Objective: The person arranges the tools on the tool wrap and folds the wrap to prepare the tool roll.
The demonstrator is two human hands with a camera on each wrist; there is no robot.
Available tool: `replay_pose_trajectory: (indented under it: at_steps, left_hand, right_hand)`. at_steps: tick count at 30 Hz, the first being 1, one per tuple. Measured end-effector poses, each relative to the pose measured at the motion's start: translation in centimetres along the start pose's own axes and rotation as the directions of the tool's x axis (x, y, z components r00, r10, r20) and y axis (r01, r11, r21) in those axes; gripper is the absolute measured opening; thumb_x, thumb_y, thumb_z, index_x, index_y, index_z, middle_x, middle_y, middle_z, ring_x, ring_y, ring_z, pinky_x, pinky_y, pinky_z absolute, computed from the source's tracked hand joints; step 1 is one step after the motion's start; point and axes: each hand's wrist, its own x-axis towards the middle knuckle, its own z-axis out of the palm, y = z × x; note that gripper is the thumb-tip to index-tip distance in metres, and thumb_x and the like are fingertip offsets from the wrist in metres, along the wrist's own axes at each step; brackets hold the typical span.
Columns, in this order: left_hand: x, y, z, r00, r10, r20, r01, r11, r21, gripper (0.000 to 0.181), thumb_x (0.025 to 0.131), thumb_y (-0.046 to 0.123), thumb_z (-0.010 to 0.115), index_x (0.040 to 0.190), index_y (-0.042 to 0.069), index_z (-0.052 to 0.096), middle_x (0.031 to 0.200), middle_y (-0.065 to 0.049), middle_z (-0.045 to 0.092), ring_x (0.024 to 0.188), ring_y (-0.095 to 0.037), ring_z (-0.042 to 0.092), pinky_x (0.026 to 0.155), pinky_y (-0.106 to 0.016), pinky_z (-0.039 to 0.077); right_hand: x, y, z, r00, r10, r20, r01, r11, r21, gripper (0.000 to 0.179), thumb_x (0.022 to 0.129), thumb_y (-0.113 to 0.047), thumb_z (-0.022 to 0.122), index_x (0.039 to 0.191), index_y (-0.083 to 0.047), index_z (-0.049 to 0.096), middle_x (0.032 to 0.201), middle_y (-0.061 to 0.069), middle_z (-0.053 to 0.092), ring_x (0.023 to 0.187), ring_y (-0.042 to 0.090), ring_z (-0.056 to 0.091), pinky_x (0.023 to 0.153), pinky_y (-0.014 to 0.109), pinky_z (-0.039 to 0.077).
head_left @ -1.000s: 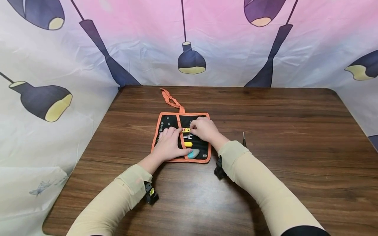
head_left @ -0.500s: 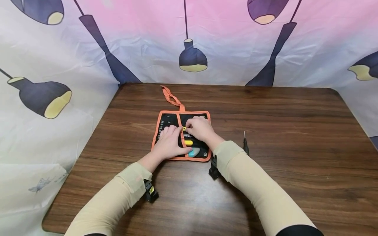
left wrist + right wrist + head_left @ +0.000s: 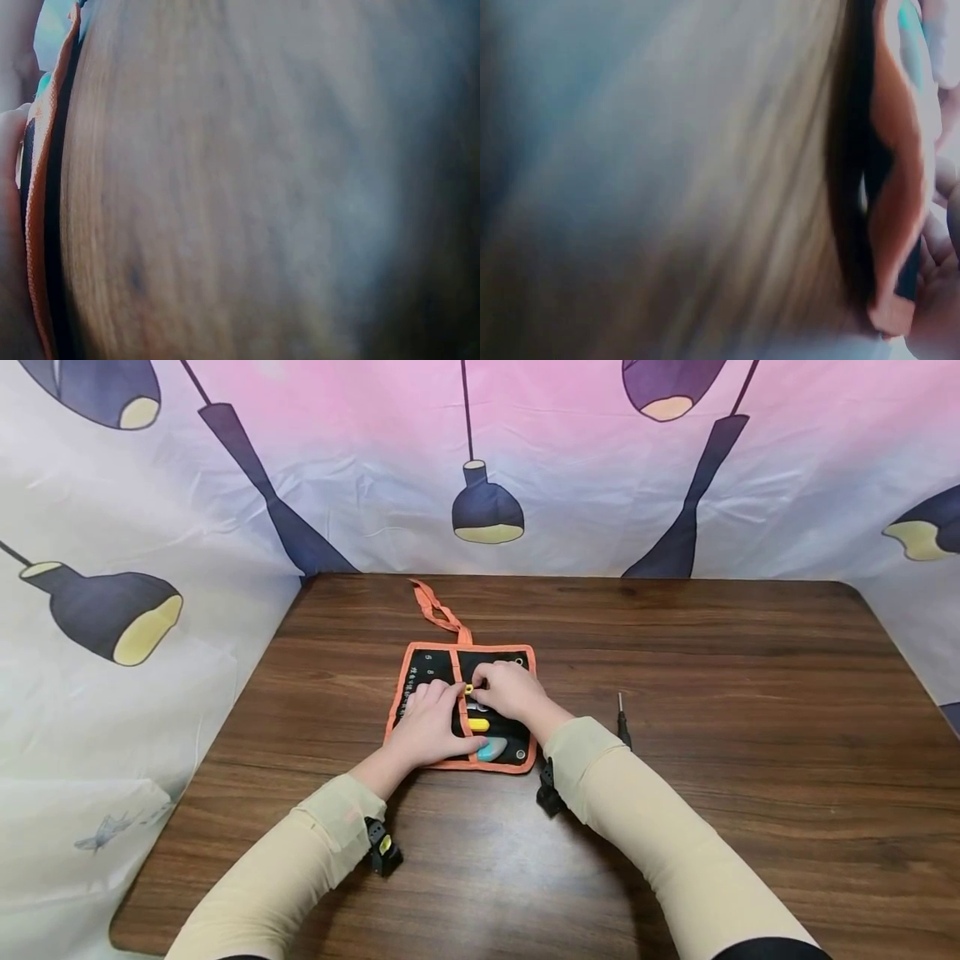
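A black tool pouch (image 3: 517,727) with orange trim lies flat on the table, its pockets holding tools. My left hand (image 3: 426,731) rests across its left half, fingers extended, forefinger at the orange pocket edge and thumb by a grey-and-teal tool (image 3: 492,749). At that pocket edge my right hand (image 3: 513,691) pinches the end of a small yellow tool (image 3: 469,689), mostly hidden by fingers and pocket. A silver wrench (image 3: 478,706) shows partly below it, then a yellow handle (image 3: 478,724). Both wrist views catch only the pouch's orange edge (image 3: 45,187) and parts of hands.
A screwdriver (image 3: 624,728) with a black handle lies on the brown wooden table (image 3: 750,693), right of the pouch and beside my right sleeve. An orange strap (image 3: 435,610) extends from the pouch's far edge. A lamp-patterned cloth (image 3: 375,468) hangs behind the table.
My right hand has moved slightly left toward the pocket edge, and less of the yellow tool now sticks out. The left hand stays in place on the pouch.
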Motion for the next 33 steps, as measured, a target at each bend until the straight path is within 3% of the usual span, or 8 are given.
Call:
replay_pose_trajectory:
  at_steps: [9,18,33]
  left_hand:
    - [0.2,0.2,0.0,1.0,-0.016,0.012,0.015,1.0,0.018,0.099,0.068,0.074,0.059,0.139,0.007,0.043,0.109,-0.007,0.044,0.094,-0.024,0.035,0.079,-0.039,0.032]
    - [0.1,0.4,0.0,0.999,-0.043,0.015,0.043,0.999,0.013,0.1,0.066,0.075,0.059,0.138,0.008,0.044,0.11,-0.007,0.045,0.094,-0.024,0.036,0.08,-0.04,0.032]
    - [0.0,0.5,0.0,0.999,-0.05,-0.001,0.05,0.999,0.016,0.099,0.065,0.075,0.06,0.137,0.009,0.044,0.109,-0.006,0.044,0.093,-0.023,0.036,0.079,-0.04,0.031]
  right_hand:
    - [-1.1,1.6,-2.0,1.0,0.008,0.021,-0.01,0.994,0.109,0.035,0.093,-0.032,0.058,0.118,-0.009,0.059,0.089,0.004,0.059,0.076,0.017,0.054,0.067,0.031,0.044]
    - [-2.9,3.9,-3.7,0.998,0.07,-0.005,-0.069,0.993,0.093,0.038,0.092,-0.034,0.058,0.12,-0.008,0.058,0.09,0.006,0.055,0.077,0.02,0.051,0.068,0.034,0.042]
    - [-6.9,7.6,-5.9,0.994,0.084,-0.074,-0.076,0.992,0.103,0.042,0.089,-0.033,0.064,0.12,-0.005,0.057,0.091,0.008,0.056,0.076,0.021,0.052,0.069,0.037,0.043]
